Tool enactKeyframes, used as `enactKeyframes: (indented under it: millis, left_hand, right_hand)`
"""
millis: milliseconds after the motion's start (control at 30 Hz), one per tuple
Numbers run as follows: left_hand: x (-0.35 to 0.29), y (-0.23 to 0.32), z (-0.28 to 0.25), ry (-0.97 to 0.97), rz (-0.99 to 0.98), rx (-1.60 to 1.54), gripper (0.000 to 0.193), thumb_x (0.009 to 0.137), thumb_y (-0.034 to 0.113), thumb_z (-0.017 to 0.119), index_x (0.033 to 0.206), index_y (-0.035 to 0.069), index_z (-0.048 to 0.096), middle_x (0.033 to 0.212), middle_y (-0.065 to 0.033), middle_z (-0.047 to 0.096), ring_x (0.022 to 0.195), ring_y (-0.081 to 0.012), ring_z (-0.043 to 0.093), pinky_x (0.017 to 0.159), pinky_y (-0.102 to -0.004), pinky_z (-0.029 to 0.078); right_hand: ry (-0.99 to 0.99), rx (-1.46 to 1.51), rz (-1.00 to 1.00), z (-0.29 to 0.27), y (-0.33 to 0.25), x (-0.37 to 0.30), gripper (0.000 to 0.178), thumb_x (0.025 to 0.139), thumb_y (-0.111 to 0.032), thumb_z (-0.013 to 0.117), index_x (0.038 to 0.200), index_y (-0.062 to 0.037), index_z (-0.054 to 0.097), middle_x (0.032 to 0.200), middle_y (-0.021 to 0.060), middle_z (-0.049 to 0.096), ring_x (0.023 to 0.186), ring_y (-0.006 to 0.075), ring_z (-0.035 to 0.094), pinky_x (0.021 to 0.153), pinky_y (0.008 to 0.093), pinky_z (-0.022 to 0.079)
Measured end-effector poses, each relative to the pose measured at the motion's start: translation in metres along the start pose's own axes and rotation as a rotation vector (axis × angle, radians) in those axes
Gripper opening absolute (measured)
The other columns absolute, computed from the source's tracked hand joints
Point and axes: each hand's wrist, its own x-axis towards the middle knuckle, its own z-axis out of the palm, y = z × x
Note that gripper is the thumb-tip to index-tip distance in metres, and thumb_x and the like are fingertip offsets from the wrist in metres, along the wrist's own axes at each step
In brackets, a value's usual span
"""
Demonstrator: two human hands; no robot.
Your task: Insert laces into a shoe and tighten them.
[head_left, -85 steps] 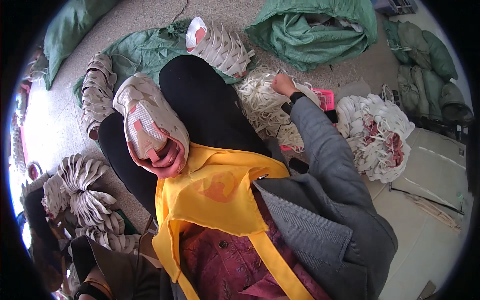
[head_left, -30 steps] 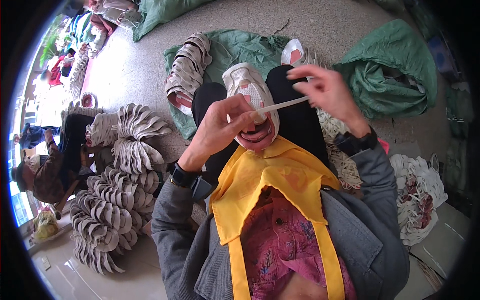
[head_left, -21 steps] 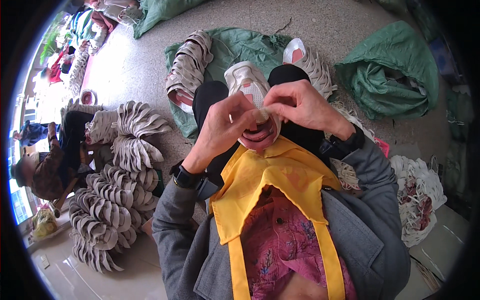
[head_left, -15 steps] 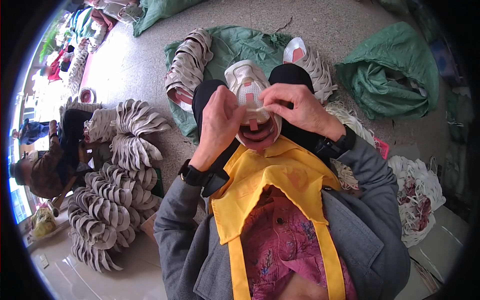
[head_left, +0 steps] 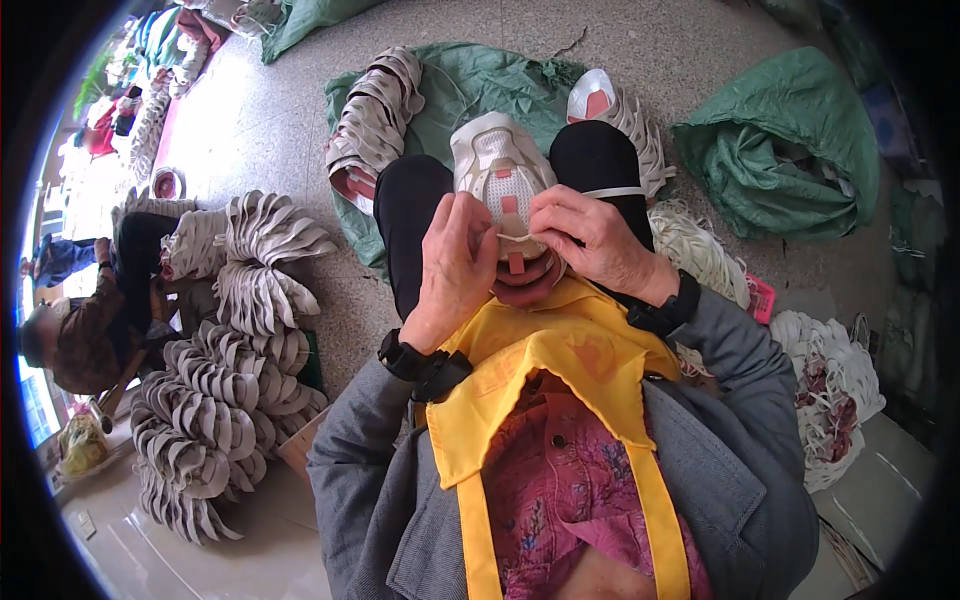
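Observation:
A white mesh shoe upper (head_left: 500, 165) with a pink strip down its middle and a pink lining rests between my knees, its toe pointing away from me. Across its opening runs a short stretch of white shoelace (head_left: 517, 238). On the left side of the opening, my left hand (head_left: 455, 262) is closed, fingertips pinched together at the lace. From the other side my right hand (head_left: 598, 240) pinches the lace at the upper's edge. A pale lace-like strip (head_left: 612, 191) lies over my right knee. The fingers hide most of what they grip.
Stacked shoe uppers (head_left: 375, 120) lie on a green sheet (head_left: 470, 75), with another stack (head_left: 635, 130) opposite. A green sack (head_left: 790, 150) and white lace bundles (head_left: 825, 395) stand at right. Many grey-white uppers (head_left: 210, 420) fill the left, near another seated person (head_left: 95, 340).
Both hands have shifted slightly right with the shoe upper, and the left fingers have curled in more. My knees have moved apart, and a pale strip now shows over the right one.

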Motion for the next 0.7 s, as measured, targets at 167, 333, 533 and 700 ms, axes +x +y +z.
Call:
enactKeyframes:
  millis: [167, 333, 533, 700]
  left_hand:
    - [-0.01, -0.008, 0.005, 0.012, 0.036, 0.001, 0.02, 0.083, -0.01, 0.066, 0.093, 0.001, 0.053, 0.082, -0.0064, 0.048, 0.061, -0.0143, 0.052, 0.053, -0.027, 0.041]
    - [-0.01, -0.001, 0.003, 0.016, -0.072, -0.015, 0.018, 0.084, -0.007, 0.067, 0.092, 0.001, 0.054, 0.079, -0.0047, 0.05, 0.061, -0.011, 0.05, 0.054, -0.026, 0.041]
    - [0.003, -0.005, -0.005, -0.02, -0.18, -0.006, 0.02, 0.086, 0.002, 0.074, 0.085, 0.001, 0.054, 0.074, -0.0024, 0.052, 0.061, -0.009, 0.049, 0.055, -0.0251, 0.041]
    - [0.036, -0.024, -0.006, 0.0, -0.054, 0.055, 0.026, 0.083, 0.008, 0.081, 0.081, 0.001, 0.056, 0.074, -0.0022, 0.053, 0.059, -0.0086, 0.05, 0.055, -0.0256, 0.042]
  right_hand:
    - [-0.018, -0.027, -0.014, 0.005, -0.003, -0.009, 0.013, 0.085, 0.002, 0.071, 0.095, -0.0032, 0.065, 0.103, 0.0095, 0.064, 0.09, 0.0299, 0.067, 0.076, 0.0363, 0.055]
    - [0.011, 0.009, 0.005, 0.007, -0.003, -0.012, 0.011, 0.086, 0.002, 0.071, 0.094, -0.003, 0.066, 0.101, 0.0093, 0.065, 0.089, 0.0279, 0.068, 0.076, 0.0346, 0.055]
    - [0.185, 0.153, 0.225, -0.003, -0.007, -0.002, 0.005, 0.088, 0.0, 0.07, 0.093, -0.0008, 0.067, 0.087, 0.008, 0.069, 0.074, 0.0171, 0.068, 0.066, 0.0288, 0.053]
    - [0.265, 0.192, 0.394, -0.005, 0.009, 0.011, 0.007, 0.091, -0.005, 0.072, 0.09, 0.0002, 0.068, 0.078, 0.0049, 0.069, 0.068, 0.0057, 0.063, 0.06, 0.025, 0.051]
